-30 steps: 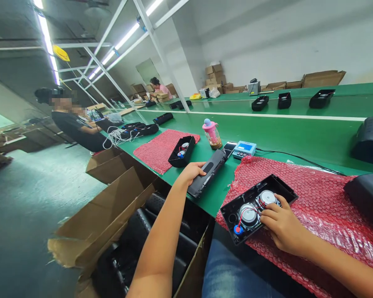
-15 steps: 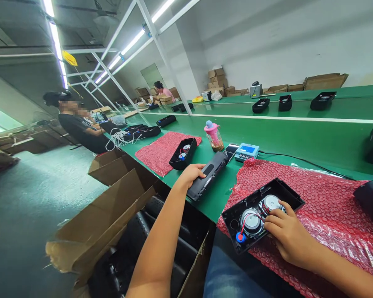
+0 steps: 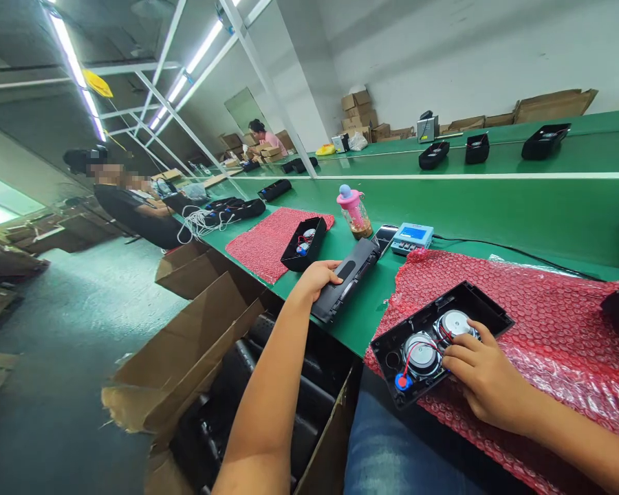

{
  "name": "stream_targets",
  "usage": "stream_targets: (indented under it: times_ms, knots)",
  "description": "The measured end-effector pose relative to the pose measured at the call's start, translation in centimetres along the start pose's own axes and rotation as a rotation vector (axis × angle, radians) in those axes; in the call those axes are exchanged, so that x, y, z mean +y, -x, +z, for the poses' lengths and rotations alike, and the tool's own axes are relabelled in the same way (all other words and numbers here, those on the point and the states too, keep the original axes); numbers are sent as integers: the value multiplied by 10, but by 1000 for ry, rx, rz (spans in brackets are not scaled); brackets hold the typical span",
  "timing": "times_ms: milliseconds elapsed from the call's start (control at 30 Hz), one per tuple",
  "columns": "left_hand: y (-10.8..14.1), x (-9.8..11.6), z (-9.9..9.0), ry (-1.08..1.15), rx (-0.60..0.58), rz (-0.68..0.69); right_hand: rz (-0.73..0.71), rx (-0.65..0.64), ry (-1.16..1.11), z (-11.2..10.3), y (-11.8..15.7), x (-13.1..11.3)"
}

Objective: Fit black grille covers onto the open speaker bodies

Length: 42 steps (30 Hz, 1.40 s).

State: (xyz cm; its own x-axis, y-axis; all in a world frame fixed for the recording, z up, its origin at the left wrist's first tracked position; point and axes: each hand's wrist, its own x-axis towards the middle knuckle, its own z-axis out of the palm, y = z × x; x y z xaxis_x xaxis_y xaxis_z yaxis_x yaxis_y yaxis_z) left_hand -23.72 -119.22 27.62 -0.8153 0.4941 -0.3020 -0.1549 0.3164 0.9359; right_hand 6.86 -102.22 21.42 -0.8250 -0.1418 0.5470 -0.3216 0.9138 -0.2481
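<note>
My left hand (image 3: pixel 320 280) is closed on a long black casing panel (image 3: pixel 348 278), its thumb over an oval patch, at the bench's near edge. My right hand (image 3: pixel 477 364) grips the lower edge of an open black speaker housing (image 3: pixel 382 347), fingers reaching over its inside. Two round silver speaker drivers (image 3: pixel 421 354) sit in the housing with red and black wires and a blue round part (image 3: pixel 403 381). The housing lies tilted on red bubble wrap (image 3: pixel 557 302). Another open speaker housing (image 3: pixel 303 245) stands beyond my left hand, on a second red bubble-wrap sheet (image 3: pixel 258 240).
A pink-lidded bottle (image 3: pixel 355 213), a phone (image 3: pixel 386 236) and a blue device (image 3: pixel 413 238) with a cable stand behind the panel. An open cardboard box (image 3: pixel 186 357) holding black pieces is below the bench edge. Co-workers (image 3: pixel 134 210) sit at the left.
The view has shifted slightly, so the bench items appear a little higher. Both hands keep their holds on the panel and the housing.
</note>
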Motion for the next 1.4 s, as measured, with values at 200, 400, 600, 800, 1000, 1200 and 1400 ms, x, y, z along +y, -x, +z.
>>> stream_targets:
  times_ms: [200,400,600,800,1000,1200,1400]
  knots:
    - [3,2,2,10,1,-9,-15,9,19,-2,0,0]
    - [2,2,2,16,3,-19,-19,-16,52,-4,-1,0]
    - [0,1,1,12,-4,-16,-38,-12,60,-5,-1,1]
    - [-2,-2,-1,0,-13,-16,-34,-59,69,-8,-2,1]
    - [-2,-1,0,-1,5,-23,-20,-120,95,-10,-2,0]
    - [1,0,3,-7,10,-12,-39,-244,238,-9,-4,3]
    - [3,-1,5,-81,16,26,-22,-388,266,-36,-8,20]
